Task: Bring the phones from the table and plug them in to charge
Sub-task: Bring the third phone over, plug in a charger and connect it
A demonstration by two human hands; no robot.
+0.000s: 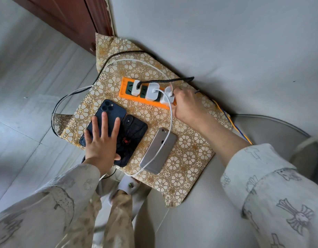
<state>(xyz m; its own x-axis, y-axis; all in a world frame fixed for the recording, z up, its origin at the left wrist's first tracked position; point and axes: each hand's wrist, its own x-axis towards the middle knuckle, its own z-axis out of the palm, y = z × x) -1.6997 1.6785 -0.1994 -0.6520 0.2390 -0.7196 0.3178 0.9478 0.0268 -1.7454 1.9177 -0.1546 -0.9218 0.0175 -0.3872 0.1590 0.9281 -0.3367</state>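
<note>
Three phones lie side by side along the near edge of the cloth-covered table (190, 158) | left hand (101, 138) flat, fingers spread, pressing the dark blue phone (108, 111) beside the black-cased phone (135, 133) | silver phone (160, 149) cabled, long axis toward the orange power strip (126, 90) | right hand (187, 102) grips the end charger (169, 95) at the strip's far-right end.

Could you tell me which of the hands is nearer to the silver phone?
Left, narrowly. The left hand lies flat on the two dark phones beside the silver phone; the right hand is further up at the orange power strip, at a white charger.
</note>
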